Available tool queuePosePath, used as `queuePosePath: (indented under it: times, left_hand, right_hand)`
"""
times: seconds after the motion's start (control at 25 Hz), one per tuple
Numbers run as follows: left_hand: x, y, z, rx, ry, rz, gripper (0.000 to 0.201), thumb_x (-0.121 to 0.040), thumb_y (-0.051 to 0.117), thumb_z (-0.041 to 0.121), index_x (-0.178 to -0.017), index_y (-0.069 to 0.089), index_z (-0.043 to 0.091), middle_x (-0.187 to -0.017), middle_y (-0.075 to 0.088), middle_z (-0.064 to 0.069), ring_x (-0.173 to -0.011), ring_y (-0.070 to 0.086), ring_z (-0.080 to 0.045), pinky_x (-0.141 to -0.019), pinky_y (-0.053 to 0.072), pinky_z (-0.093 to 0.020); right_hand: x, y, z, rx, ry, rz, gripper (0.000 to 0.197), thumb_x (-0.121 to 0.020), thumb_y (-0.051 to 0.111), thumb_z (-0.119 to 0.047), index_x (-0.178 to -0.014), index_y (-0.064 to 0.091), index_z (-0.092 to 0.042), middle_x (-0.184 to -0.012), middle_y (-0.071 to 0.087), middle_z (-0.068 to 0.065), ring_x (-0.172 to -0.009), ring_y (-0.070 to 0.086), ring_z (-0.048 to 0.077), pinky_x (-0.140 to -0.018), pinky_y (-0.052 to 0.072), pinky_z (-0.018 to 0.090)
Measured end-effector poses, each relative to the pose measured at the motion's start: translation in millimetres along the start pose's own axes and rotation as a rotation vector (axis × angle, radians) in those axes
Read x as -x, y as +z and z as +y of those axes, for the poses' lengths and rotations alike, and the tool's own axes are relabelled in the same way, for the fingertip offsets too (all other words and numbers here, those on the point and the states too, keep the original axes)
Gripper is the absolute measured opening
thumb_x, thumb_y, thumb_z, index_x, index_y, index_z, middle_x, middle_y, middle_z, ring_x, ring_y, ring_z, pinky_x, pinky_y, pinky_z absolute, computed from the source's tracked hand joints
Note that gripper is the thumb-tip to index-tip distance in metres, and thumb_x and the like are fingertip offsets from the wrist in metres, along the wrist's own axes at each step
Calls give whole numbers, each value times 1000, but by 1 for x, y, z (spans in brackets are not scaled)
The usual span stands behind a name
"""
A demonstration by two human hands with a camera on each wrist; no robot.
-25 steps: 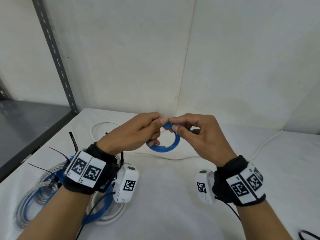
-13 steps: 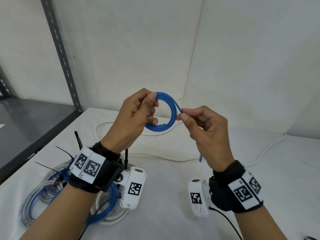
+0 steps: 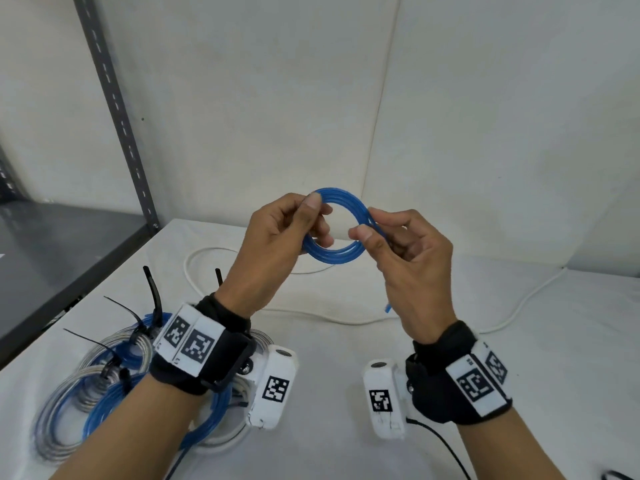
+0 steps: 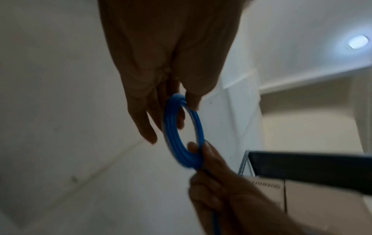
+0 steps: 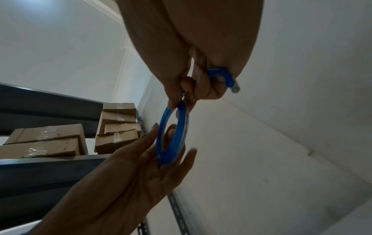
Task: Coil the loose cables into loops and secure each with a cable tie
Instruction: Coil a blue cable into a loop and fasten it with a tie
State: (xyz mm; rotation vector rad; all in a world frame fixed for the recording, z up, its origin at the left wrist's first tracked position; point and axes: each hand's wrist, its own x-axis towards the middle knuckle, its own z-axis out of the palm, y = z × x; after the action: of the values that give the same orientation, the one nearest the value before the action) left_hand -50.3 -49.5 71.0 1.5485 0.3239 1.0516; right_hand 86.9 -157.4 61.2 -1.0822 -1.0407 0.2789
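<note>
A small coil of blue cable (image 3: 341, 252) is held up above the white table between both hands. My left hand (image 3: 294, 223) pinches the coil's left side, thumb on top and fingers through the ring. On the coil's right side, my right hand (image 3: 381, 233) pinches it; the cable's free end (image 3: 387, 309) hangs out below the palm. From the left wrist, the blue coil (image 4: 171, 125) shows edge-on under the fingers. From the right wrist, the same blue coil (image 5: 173, 135) runs from my right fingers down to the left palm, with the cut end (image 5: 234, 89) sticking out.
Several tied coils of blue and clear cable (image 3: 104, 393) with black cable ties (image 3: 131, 317) lie at the table's left front. A loose white cable (image 3: 311, 313) snakes across the table (image 3: 554, 341) behind my hands. A grey shelf (image 3: 52, 244) with a slotted upright (image 3: 117, 112) stands left.
The hands rose from near the table and the coil turned more upright. The right hand drew the free end round and closed in on the coil's right side.
</note>
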Motion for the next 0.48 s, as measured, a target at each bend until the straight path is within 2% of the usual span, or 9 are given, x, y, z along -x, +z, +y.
queuePosePath:
  times: [0.08,0.16,0.32,0.48]
  left_hand:
    - [1,-8,5,-181,32,-81,29,-94,64,28,-112,72,8,-86,74,-11,-78,72,-27,-82,62,-41]
    - [2,-15,12,-301,4,-162,25,-88,72,25,-108,76,10,-87,77,-12,-77,75,-27,-78,63,-38]
    - [6,-19,19,-348,-94,-266,19,-90,74,16,-107,77,8,-87,79,-9,-80,77,-24,-79,63,-35]
    - [6,-20,21,-456,-77,-313,11,-90,76,16,-99,79,10,-81,79,-3,-77,77,-19,-77,63,-33]
  right_hand:
    - [-6,-14,-4,76,-20,-95,17,-85,78,-7,-99,72,-15,-96,78,8,-90,75,27,-78,58,31]
    - [-10,-25,-5,139,-15,-215,16,-86,77,-5,-97,73,-16,-95,79,7,-90,75,28,-83,60,40]
    - [-10,-35,-4,262,-12,-378,15,-87,78,-11,-92,75,-25,-90,77,7,-88,72,40,-80,56,58]
    - [-9,-33,-2,269,-12,-391,21,-87,78,-9,-92,77,-29,-88,76,7,-85,70,40,-78,55,58]
